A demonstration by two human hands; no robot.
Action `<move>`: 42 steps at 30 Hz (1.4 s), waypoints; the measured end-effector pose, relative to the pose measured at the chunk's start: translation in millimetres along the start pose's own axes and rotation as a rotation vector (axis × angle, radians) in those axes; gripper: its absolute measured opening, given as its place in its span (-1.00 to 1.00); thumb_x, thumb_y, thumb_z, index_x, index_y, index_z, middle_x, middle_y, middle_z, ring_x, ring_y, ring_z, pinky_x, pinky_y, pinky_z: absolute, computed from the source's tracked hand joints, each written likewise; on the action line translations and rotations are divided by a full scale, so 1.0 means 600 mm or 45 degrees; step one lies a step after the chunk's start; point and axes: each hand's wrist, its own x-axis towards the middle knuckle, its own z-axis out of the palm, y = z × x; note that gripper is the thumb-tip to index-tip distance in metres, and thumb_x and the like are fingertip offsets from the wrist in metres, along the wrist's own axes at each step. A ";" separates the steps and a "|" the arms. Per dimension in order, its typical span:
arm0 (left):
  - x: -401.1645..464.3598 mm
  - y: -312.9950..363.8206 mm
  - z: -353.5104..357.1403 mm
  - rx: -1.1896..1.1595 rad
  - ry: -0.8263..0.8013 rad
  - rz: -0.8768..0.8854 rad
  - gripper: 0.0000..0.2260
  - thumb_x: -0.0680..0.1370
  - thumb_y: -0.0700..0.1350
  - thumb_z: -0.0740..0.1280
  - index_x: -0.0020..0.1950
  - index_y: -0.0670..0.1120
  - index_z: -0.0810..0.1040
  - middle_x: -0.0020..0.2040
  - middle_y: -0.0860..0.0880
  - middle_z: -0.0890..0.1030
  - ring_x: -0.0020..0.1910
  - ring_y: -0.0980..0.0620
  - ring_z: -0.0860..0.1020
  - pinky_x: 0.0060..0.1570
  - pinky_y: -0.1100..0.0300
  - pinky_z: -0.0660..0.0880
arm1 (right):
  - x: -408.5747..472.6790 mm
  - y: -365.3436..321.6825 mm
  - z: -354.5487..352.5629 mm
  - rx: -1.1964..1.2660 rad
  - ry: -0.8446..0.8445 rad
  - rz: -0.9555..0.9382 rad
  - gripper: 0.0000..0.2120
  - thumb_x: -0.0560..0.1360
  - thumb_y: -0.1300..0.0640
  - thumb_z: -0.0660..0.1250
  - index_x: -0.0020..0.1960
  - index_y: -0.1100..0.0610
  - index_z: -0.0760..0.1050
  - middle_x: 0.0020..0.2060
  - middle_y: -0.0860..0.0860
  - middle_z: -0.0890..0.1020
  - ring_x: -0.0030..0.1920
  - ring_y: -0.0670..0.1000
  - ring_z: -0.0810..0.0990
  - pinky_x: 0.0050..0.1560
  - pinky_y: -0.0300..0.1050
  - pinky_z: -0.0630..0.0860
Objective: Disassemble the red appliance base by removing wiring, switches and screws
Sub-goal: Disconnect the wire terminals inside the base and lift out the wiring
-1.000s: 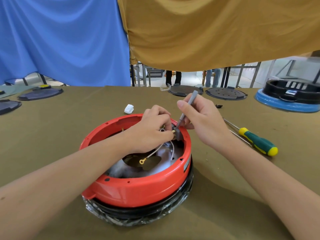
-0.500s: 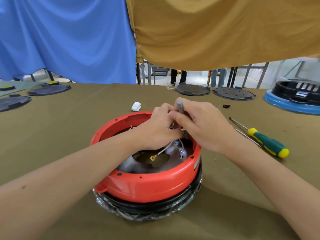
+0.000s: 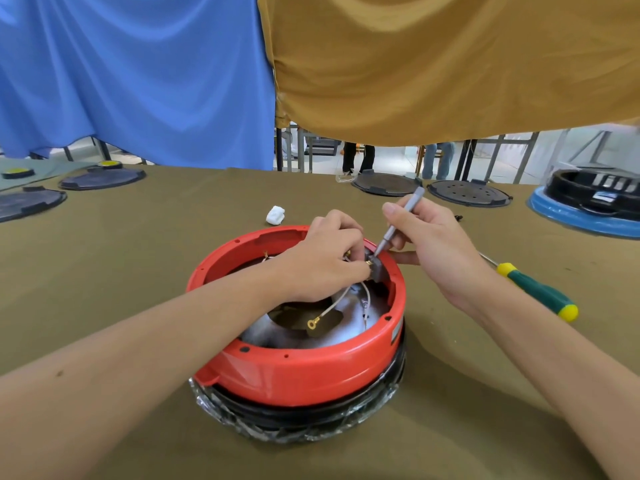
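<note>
The round red plastic appliance base (image 3: 298,372) sat near the front middle of the table covered in olive-brown cloth (image 3: 145,258), and your left hand (image 3: 325,261) reached inside it with its fingers curled round a small brass connector (image 3: 370,262) on the thin white wires (image 3: 341,301). Your right hand (image 3: 436,244) pinched a slim grey metal screwdriver (image 3: 398,221), its tip down at the grey switch block (image 3: 377,270) by the far right rim. A green and yellow screwdriver (image 3: 536,292) lay toward the table's right edge.

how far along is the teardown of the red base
Partly done: one ring-terminal wire already hangs loose inside the red base. In hand: left hand holds the grey switch while right hand works a slim grey screwdriver on it. Switch and remaining wires still in.
</note>
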 end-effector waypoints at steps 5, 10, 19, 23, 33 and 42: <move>0.000 0.003 -0.001 0.042 0.013 0.004 -0.85 0.53 -0.18 0.30 -0.21 -0.02 0.42 0.24 0.05 0.33 0.26 0.11 0.21 0.12 0.25 0.16 | -0.010 -0.002 0.004 -0.283 0.014 -0.341 -0.80 0.64 0.08 0.27 -0.15 0.09 0.45 -0.44 -0.09 0.50 -0.36 0.06 0.53 -0.20 0.07 0.57; 0.001 0.004 -0.003 0.068 0.009 0.009 -0.85 0.54 -0.18 0.31 -0.20 -0.01 0.42 0.20 0.06 0.32 0.20 0.11 0.21 0.08 0.25 0.17 | -0.013 0.000 0.009 -0.497 0.012 -0.540 -0.78 0.64 0.04 0.26 -0.19 -0.01 0.43 -0.43 -0.11 0.49 -0.41 -0.08 0.46 -0.32 -0.15 0.45; -0.002 0.004 -0.003 0.049 -0.012 -0.005 -0.88 0.54 -0.19 0.30 -0.19 -0.05 0.44 0.27 0.07 0.32 0.28 0.12 0.20 0.14 0.23 0.14 | -0.002 0.006 0.005 -0.037 0.078 -0.109 -0.78 0.64 0.07 0.26 -0.13 0.14 0.48 -0.48 -0.07 0.46 -0.31 0.07 0.57 -0.18 0.02 0.63; -0.003 0.004 -0.004 0.055 0.001 -0.011 -0.84 0.55 -0.19 0.30 -0.22 -0.03 0.43 0.28 0.07 0.32 0.30 0.12 0.20 0.04 0.33 0.11 | -0.001 0.009 0.005 -0.014 0.092 -0.086 -0.78 0.65 0.07 0.24 -0.14 0.13 0.47 -0.47 -0.06 0.47 -0.28 0.08 0.59 -0.15 0.04 0.64; -0.002 0.005 -0.005 0.076 0.007 -0.001 -0.83 0.57 -0.17 0.29 -0.22 -0.03 0.43 0.27 0.06 0.32 0.29 0.12 0.20 -0.03 0.34 0.12 | -0.007 0.015 0.009 -0.216 0.103 -0.325 -0.76 0.64 0.07 0.25 -0.13 0.20 0.46 -0.44 -0.05 0.49 -0.41 -0.03 0.53 -0.33 -0.07 0.53; -0.004 0.005 -0.005 0.044 -0.013 -0.021 -0.85 0.56 -0.19 0.29 -0.20 -0.08 0.45 0.30 0.06 0.32 0.33 0.12 0.19 0.16 0.25 0.12 | 0.000 0.021 0.004 0.061 0.106 -0.067 -0.78 0.65 0.07 0.25 -0.13 0.16 0.46 -0.45 -0.01 0.47 -0.34 0.00 0.55 -0.29 -0.22 0.59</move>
